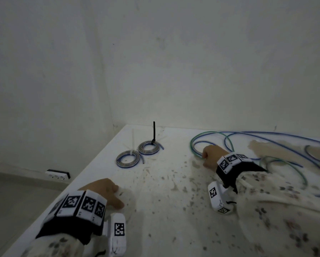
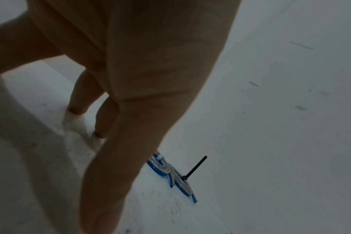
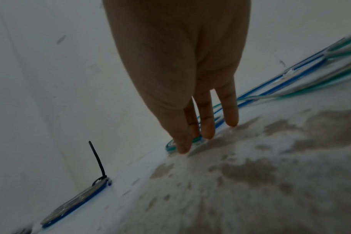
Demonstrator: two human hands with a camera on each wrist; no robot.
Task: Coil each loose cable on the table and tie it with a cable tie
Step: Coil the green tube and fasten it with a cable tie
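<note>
Two coiled cables lie at the back of the white table [image 1: 99,175]. The nearer coil [image 1: 119,161] [image 2: 160,166] carries a white tie. The farther coil [image 1: 141,148] [image 3: 76,199] has a black cable tie [image 1: 154,132] [image 3: 97,159] sticking straight up. Loose green and blue cables [image 1: 266,134] [image 3: 270,88] sprawl over the right side. My right hand [image 1: 210,155] [image 3: 206,126] sets straight fingertips and the thumb on the end of the green cable loop [image 1: 192,143], which lies flat. My left hand [image 1: 110,193] [image 2: 105,118] rests its fingertips on the bare tabletop and holds nothing.
Walls stand close behind and to the left of the table. The table's left edge runs diagonally, with a white power strip [image 1: 58,175] on the floor beyond it. Brown stains [image 1: 174,182] speckle the tabletop between my hands.
</note>
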